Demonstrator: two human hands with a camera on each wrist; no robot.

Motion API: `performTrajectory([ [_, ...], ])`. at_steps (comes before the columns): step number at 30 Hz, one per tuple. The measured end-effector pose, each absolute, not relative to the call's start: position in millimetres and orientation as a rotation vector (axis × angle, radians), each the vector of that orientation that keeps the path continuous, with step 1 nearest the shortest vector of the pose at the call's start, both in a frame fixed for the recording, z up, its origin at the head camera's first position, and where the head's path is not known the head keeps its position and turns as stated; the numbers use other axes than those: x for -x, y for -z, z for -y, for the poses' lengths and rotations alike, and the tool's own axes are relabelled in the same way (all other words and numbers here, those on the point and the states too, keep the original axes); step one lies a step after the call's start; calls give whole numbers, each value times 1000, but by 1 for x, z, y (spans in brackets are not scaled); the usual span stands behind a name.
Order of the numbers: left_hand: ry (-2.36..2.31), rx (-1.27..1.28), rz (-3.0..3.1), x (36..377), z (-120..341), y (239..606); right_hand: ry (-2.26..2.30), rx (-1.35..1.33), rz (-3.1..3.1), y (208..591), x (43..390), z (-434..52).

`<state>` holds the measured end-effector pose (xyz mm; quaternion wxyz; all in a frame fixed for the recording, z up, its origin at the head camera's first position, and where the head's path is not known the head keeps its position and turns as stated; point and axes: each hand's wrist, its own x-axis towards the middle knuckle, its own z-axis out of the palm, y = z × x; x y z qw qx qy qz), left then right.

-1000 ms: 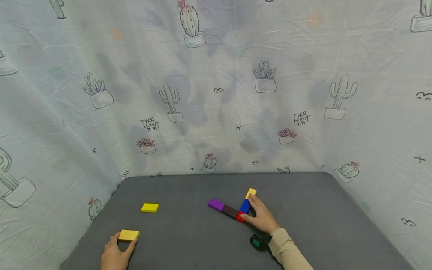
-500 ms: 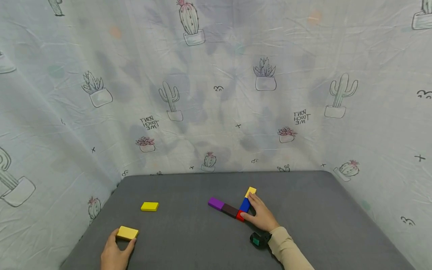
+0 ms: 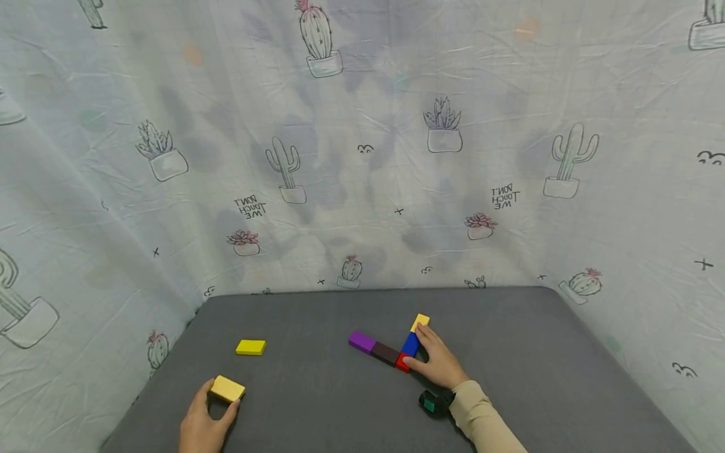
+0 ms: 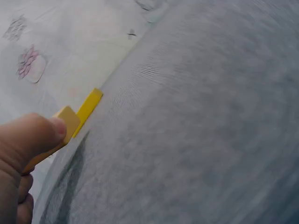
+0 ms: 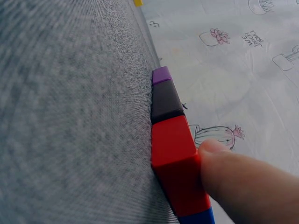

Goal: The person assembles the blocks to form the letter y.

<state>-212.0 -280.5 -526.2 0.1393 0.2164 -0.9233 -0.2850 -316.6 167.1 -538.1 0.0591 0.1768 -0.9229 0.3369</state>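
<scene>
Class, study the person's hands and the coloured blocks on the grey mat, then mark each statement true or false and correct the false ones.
1. The left hand pinches a yellow block. True.
2. The right hand lies flat, away from all blocks. False: its fingers touch the red block and blue block.
3. A second yellow block lies alone on the mat. True.
4. The purple block touches the red one. False: a dark brown block sits between them.
</scene>
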Motion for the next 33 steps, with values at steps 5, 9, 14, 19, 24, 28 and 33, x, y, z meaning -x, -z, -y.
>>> performTrajectory([
  [5, 852, -531, 2679, 211, 274, 525, -1037, -538, 2800, 536, 317, -167],
  [9, 870, -471, 2680, 210, 268, 523, -1041, -555, 2781, 536, 316, -168],
  [14, 886, -400, 2705, 210, 260, 519, -1044, -559, 2771, 535, 316, -168],
  [19, 941, -327, 2739, 210, 250, 516, -1022, -544, 2779, 536, 315, -166],
  [24, 1025, -243, 2757, 211, 235, 514, -1033, -543, 2781, 535, 314, -166],
  [28, 1077, -196, 2769, 212, 224, 514, -1052, -547, 2776, 535, 314, -166],
  [33, 1108, -97, 2766, 215, 207, 516, -1047, -553, 2769, 537, 315, -167],
])
